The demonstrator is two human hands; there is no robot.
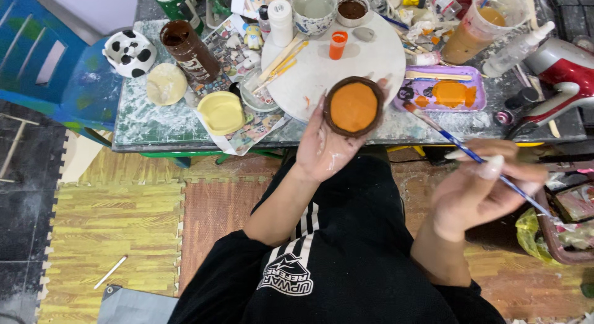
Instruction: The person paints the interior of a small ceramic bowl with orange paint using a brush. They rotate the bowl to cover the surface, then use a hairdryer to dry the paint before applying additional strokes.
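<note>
Now the left hand (325,147) cradles a small brown dish (354,106) coated orange inside, lifted just over the desk (154,123) edge. The right hand (479,191) pinches a blue-handled brush (470,154), tip near the purple palette (440,92). Painting seems midway; reloading orange looks due next.

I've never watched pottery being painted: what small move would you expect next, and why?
Probably a dip of the brush into the orange paint on the purple tray. The right hand holds the brush off the small round dish, which the left hand cradles; its inside looks fully orange, its rim still brown.
</note>
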